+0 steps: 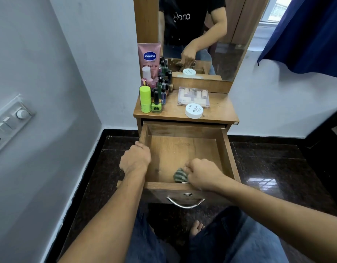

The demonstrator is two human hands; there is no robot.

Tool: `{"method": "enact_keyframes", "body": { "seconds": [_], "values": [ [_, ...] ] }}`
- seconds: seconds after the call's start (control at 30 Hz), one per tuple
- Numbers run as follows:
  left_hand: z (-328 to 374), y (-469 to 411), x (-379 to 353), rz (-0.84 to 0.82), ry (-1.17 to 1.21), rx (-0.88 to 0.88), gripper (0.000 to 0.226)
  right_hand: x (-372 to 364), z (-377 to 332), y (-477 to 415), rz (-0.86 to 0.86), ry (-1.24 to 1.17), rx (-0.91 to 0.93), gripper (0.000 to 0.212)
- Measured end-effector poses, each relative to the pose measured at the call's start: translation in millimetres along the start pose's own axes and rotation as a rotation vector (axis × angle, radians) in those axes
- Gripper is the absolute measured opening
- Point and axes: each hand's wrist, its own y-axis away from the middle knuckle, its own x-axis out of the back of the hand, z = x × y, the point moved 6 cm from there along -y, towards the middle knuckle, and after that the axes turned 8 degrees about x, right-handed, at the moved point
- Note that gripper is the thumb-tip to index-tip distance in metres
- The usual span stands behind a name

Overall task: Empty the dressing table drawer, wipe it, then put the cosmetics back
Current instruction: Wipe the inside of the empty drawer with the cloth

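The wooden drawer (228, 149) of the dressing table is pulled out, and only a cloth lies in it. My left hand (135, 158) grips the drawer's left wall. My right hand (202, 173) holds a bunched green striped cloth (180, 175) against the drawer floor near the front wall. On the tabletop (221, 112) stand the cosmetics: a pink Vaseline tube (149, 57), a lime green bottle (145, 99), a cluster of small nail polish bottles (163, 86), a clear plastic case (194, 96) and a round white jar (194, 111).
A mirror (202, 35) rises behind the tabletop. A wall with a switch panel (10, 122) is close on the left. Dark polished floor (277, 168) surrounds the table. A blue curtain (306, 31) hangs at the upper right. The drawer's metal handle (185, 203) faces me.
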Motion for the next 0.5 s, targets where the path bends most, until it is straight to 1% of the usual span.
{"method": "enact_keyframes", "body": {
  "seconds": [0.2,0.33,0.4,0.5],
  "values": [
    [-1.2,-2.8,-1.8,-0.036,0.026,0.009,0.061,-2.7,-28.5,-21.0,-0.083,-0.2,0.07,0.03],
    [-2.8,-5.8,-3.2,-0.076,0.035,0.019,0.062,-18.1,-73.7,-33.4,-0.144,-0.476,0.187,0.035],
    [-4.9,-8.5,-4.9,-0.109,0.041,0.027,0.063,-23.4,-82.8,-37.3,-0.14,-0.5,0.24,0.035],
    [-5.9,-10.9,-7.7,-0.144,0.048,0.024,0.065,-23.5,-79.8,-36.7,-0.213,-0.42,0.378,0.033]
  ]
}}
